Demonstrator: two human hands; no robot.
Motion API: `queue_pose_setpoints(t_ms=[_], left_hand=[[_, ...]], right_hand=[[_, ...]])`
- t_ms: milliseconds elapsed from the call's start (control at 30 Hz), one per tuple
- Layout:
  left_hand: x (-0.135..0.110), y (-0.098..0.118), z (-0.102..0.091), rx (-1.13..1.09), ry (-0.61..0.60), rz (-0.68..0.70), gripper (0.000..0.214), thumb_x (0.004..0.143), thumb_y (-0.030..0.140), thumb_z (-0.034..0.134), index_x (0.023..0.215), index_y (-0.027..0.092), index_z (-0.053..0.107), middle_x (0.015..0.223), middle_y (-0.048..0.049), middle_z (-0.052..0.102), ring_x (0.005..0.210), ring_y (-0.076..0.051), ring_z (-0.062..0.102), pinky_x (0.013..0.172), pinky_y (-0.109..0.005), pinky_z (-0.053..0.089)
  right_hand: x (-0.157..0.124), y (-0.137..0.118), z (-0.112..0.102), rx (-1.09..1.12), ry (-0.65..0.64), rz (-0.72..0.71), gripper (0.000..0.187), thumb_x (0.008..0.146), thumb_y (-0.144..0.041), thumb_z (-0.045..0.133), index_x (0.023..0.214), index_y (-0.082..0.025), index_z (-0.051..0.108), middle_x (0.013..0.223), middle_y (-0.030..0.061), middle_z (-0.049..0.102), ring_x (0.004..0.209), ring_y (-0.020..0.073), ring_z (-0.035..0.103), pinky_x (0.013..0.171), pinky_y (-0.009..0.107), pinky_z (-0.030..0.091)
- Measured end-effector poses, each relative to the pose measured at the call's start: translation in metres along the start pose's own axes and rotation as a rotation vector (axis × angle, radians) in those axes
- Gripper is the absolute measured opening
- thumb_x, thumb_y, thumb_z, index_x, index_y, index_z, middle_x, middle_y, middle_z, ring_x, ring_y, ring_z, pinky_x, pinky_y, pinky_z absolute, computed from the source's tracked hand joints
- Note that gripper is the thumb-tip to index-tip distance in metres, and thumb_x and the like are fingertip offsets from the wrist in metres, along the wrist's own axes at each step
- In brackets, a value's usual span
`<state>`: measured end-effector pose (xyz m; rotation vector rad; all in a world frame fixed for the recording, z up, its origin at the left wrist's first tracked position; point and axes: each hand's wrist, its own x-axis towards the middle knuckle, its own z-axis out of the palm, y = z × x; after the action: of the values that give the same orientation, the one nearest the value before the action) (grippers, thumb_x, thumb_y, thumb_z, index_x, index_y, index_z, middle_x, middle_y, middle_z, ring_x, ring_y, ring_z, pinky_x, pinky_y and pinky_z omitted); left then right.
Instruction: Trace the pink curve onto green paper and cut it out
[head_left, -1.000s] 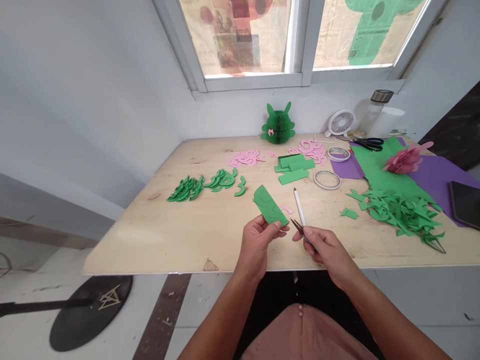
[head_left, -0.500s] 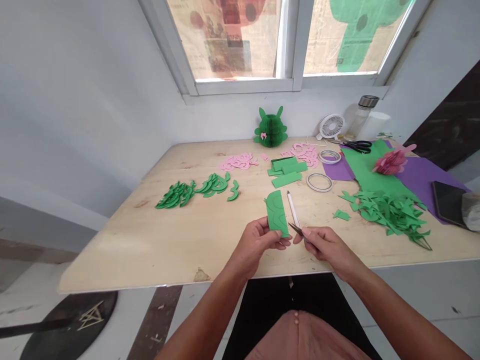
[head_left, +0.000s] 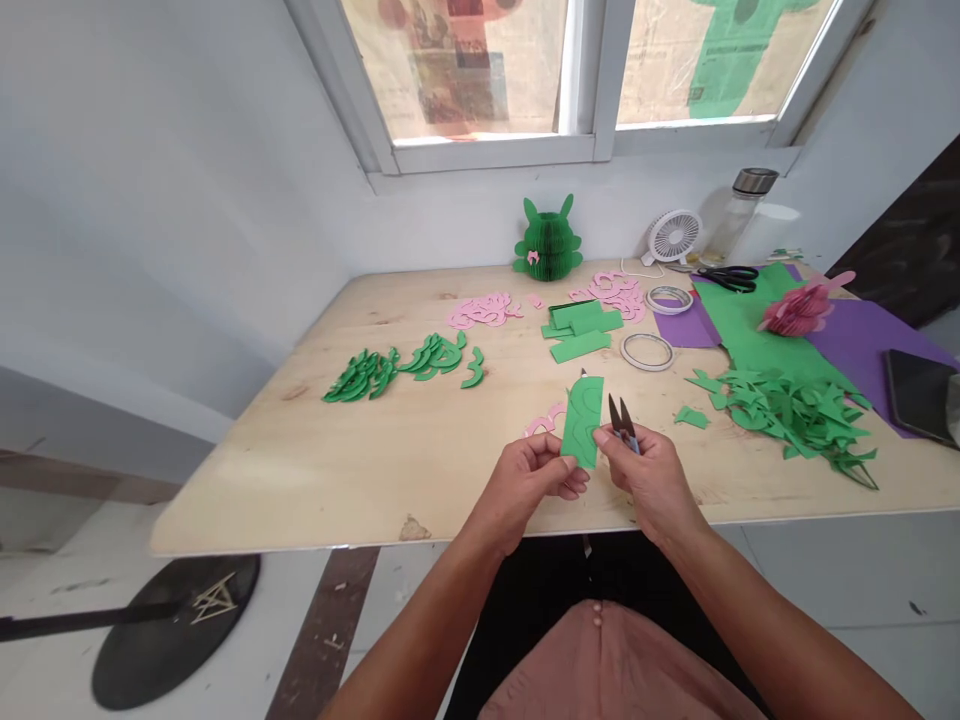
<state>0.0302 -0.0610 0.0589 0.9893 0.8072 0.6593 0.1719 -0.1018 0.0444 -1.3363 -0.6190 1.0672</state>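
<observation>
My left hand (head_left: 541,468) pinches the lower end of a green paper strip (head_left: 583,415) marked with drawn curved lines. In my right hand (head_left: 646,470) are small thread snips (head_left: 622,420), blades pointing up and apart; its thumb and fingertip also touch the strip's right edge. Behind the strip lies a pen, with only its tip (head_left: 584,373) showing. A pink paper cutout (head_left: 545,420) lies on the table, partly covered by my left hand and the strip. Further back is a stack of green paper strips (head_left: 581,330).
Green curved cutouts (head_left: 361,375) lie to the left, pink cutouts (head_left: 484,310) behind. A green paper figure (head_left: 551,245) stands by the wall. Tape rolls (head_left: 646,351), green scraps (head_left: 795,410), black scissors (head_left: 729,278), a fan (head_left: 673,237) and a phone (head_left: 921,393) are on the right.
My right hand has come up to the strip, and the snips have turned from pointing left to pointing up. The strip moved so that it covers most of the pen; the pink cutout is now visible.
</observation>
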Motion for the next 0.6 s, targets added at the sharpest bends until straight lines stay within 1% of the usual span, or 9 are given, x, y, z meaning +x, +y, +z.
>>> queue_pose_setpoints(t_ms=[167, 400, 500, 600], left_hand=[[-0.002, -0.011, 0.000, -0.148, 0.121, 0.001, 0.027, 0.063, 0.033, 0.078, 0.072, 0.014, 0.060, 0.071, -0.0081, 0.071, 0.063, -0.016, 0.066, 0.064, -0.028, 0.053], [-0.001, -0.012, 0.007, -0.221, 0.176, 0.016, 0.028, 0.062, 0.032, 0.079, 0.072, 0.014, 0.059, 0.065, -0.0038, 0.067, 0.065, -0.017, 0.066, 0.064, -0.028, 0.053], [0.000, -0.011, 0.008, -0.211, 0.206, 0.047, 0.027, 0.061, 0.031, 0.079, 0.070, 0.014, 0.059, 0.064, -0.0020, 0.064, 0.064, -0.016, 0.066, 0.063, -0.027, 0.053], [0.001, -0.010, 0.006, -0.181, 0.239, 0.082, 0.027, 0.061, 0.032, 0.079, 0.070, 0.014, 0.060, 0.065, -0.0022, 0.065, 0.064, -0.016, 0.066, 0.064, -0.027, 0.054]], right_hand=[[0.000, 0.003, 0.004, 0.034, 0.068, -0.010, 0.040, 0.059, -0.048, 0.079, 0.072, -0.014, 0.062, 0.048, -0.0090, 0.033, 0.043, 0.0052, 0.020, 0.040, 0.023, 0.012], [0.000, 0.005, 0.009, 0.051, 0.086, -0.024, 0.037, 0.061, -0.046, 0.079, 0.070, -0.016, 0.060, 0.050, -0.0094, 0.031, 0.044, 0.0053, 0.020, 0.041, 0.023, 0.013], [-0.002, 0.004, 0.006, 0.013, 0.030, -0.021, 0.036, 0.064, -0.048, 0.076, 0.071, -0.016, 0.060, 0.051, -0.0088, 0.032, 0.045, 0.0059, 0.020, 0.042, 0.023, 0.013], [-0.008, 0.000, -0.001, -0.020, -0.108, -0.014, 0.038, 0.072, -0.053, 0.068, 0.077, -0.016, 0.063, 0.054, -0.0070, 0.034, 0.046, 0.0072, 0.023, 0.042, 0.023, 0.015]])
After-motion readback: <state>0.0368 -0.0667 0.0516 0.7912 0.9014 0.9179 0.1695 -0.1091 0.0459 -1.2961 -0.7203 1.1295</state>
